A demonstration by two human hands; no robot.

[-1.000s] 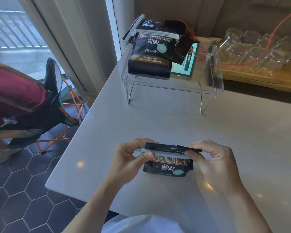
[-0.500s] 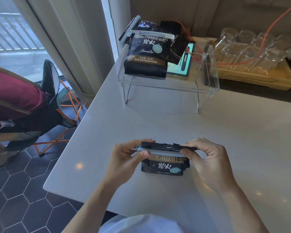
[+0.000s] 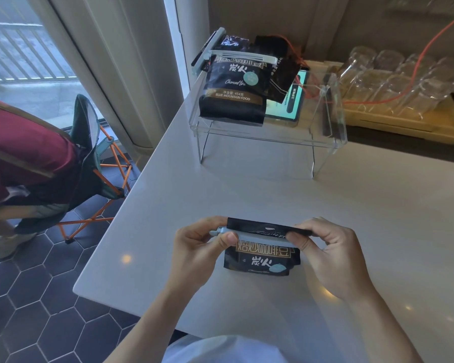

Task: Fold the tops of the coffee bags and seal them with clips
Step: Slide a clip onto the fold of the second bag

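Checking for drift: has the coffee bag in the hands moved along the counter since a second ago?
No. The coffee bag sits equally far from the clear acrylic stand; only the camera shifted.

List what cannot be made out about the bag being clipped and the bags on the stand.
Head view only:
- Clip on the near coffee bag: its ends sit under the left hand and right hand, so whether it is latched cannot be told.
- Second bag on the acrylic stand: mostly hidden behind the front bag.
- The front bag's small print: too small to read.
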